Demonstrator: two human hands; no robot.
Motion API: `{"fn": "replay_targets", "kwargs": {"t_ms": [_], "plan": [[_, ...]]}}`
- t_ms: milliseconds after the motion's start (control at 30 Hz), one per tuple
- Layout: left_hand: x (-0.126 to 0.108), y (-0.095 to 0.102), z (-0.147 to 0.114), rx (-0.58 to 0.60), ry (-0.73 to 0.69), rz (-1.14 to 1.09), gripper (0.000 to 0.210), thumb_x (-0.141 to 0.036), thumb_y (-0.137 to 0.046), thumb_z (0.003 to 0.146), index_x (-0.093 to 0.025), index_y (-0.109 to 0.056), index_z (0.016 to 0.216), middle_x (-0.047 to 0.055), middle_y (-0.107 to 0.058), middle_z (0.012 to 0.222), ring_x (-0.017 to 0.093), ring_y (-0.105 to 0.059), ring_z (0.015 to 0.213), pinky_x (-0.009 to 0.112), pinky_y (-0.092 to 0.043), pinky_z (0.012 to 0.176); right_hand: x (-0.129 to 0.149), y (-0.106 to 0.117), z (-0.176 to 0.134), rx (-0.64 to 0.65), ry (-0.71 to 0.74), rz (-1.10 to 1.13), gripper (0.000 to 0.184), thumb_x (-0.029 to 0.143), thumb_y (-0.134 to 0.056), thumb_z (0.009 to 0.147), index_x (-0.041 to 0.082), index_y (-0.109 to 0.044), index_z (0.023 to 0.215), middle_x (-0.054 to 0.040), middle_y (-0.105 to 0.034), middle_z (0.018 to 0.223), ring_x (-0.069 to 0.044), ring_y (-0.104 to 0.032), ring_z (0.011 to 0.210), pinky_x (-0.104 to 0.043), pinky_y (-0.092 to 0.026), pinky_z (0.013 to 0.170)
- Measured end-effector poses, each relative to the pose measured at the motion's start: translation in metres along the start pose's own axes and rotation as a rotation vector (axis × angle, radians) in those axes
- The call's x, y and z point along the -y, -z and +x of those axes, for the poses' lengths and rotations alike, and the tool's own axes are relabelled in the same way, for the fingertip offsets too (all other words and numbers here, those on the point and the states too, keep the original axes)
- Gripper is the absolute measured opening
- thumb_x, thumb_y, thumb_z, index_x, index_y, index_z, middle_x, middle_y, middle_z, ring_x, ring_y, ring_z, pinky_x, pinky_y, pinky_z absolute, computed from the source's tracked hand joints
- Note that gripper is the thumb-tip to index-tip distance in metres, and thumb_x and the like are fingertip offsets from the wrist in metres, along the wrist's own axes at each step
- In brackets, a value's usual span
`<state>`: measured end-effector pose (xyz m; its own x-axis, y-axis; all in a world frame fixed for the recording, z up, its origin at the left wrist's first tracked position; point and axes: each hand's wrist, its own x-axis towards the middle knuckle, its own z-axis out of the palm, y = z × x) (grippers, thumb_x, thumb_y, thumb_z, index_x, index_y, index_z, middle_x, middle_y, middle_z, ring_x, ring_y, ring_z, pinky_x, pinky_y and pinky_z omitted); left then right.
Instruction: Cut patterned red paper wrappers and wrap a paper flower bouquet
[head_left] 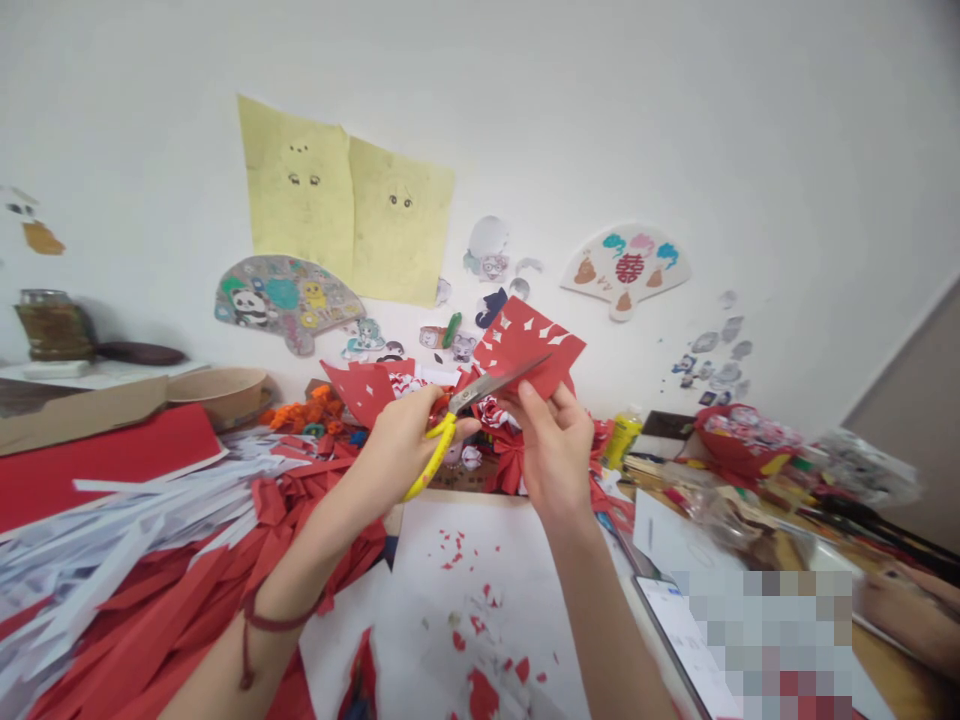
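My left hand (403,440) is closed around the yellow handles of a pair of scissors (480,388), whose metal blades point up to the right. Those blades lie across a folded piece of red paper (556,372) with small cut-out notches along its edge; I cannot tell whether they are cutting. Thumb and fingers of my right hand (551,440) pinch the lower edge of this paper. Both hands are raised above a white sheet (435,640) scattered with red paper scraps (480,690).
Red paper strips (172,620) and white strips (142,540) heap at the left, near a round bowl (217,397). A yellow bottle (622,438) stands behind my right hand. A phone (682,640) lies at the lower right, with another person's hand (911,610) beyond it.
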<state>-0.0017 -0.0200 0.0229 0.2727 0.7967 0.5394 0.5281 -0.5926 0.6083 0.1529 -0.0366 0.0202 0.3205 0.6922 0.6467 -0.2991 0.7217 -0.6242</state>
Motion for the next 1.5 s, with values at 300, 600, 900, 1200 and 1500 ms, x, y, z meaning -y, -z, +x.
{"fn": "replay_targets", "kwargs": {"t_ms": [300, 600, 900, 1200, 1500], "plan": [[0.0, 0.005, -0.002, 0.028, -0.005, 0.005, 0.038, -0.054, -0.055, 0.081, -0.022, -0.037, 0.071, -0.004, -0.048, 0.063, 0.013, -0.044, 0.058, 0.024, -0.029, 0.054, 0.011, 0.01, 0.003, -0.017, -0.047, -0.104, 0.018, 0.026, -0.078, 0.074, 0.018, -0.071, 0.088, -0.0014, -0.075, 0.075, -0.014, -0.069, 0.064, -0.027, -0.055, 0.063], [-0.002, -0.005, -0.003, 0.041, -0.012, -0.066, 0.038, -0.054, -0.053, 0.083, -0.021, -0.039, 0.069, -0.005, -0.045, 0.06, 0.012, -0.04, 0.057, 0.024, -0.029, 0.054, 0.0, 0.006, 0.004, -0.049, -0.137, 0.074, 0.011, 0.021, -0.078, 0.071, 0.021, -0.07, 0.078, 0.0015, -0.074, 0.084, -0.013, -0.068, 0.081, -0.03, -0.055, 0.088], [-0.001, -0.013, -0.002, 0.061, -0.008, -0.109, 0.04, -0.055, -0.052, 0.083, -0.022, -0.036, 0.068, -0.007, -0.039, 0.06, 0.011, -0.035, 0.057, 0.025, -0.029, 0.056, -0.002, -0.001, -0.001, -0.022, -0.15, 0.11, 0.02, 0.02, -0.078, 0.071, 0.019, -0.073, 0.089, -0.0014, -0.077, 0.09, -0.014, -0.07, 0.081, -0.029, -0.056, 0.086], [0.001, -0.005, -0.001, 0.022, 0.007, 0.034, 0.037, -0.055, -0.055, 0.082, -0.021, -0.044, 0.071, -0.003, -0.053, 0.062, 0.015, -0.048, 0.06, 0.024, -0.03, 0.055, 0.008, 0.016, 0.005, 0.023, -0.007, -0.246, 0.018, 0.028, -0.075, 0.076, 0.017, -0.074, 0.09, -0.0061, -0.078, 0.093, -0.02, -0.073, 0.086, -0.036, -0.058, 0.084], [0.004, 0.005, -0.004, -0.006, -0.068, 0.257, 0.035, -0.054, -0.061, 0.079, -0.023, -0.045, 0.082, 0.003, -0.063, 0.084, 0.022, -0.06, 0.076, 0.026, -0.032, 0.057, 0.033, 0.03, 0.009, 0.23, -0.113, -0.35, 0.02, 0.023, -0.074, 0.077, 0.017, -0.075, 0.096, -0.006, -0.077, 0.101, -0.02, -0.073, 0.091, -0.035, -0.058, 0.088]]}}
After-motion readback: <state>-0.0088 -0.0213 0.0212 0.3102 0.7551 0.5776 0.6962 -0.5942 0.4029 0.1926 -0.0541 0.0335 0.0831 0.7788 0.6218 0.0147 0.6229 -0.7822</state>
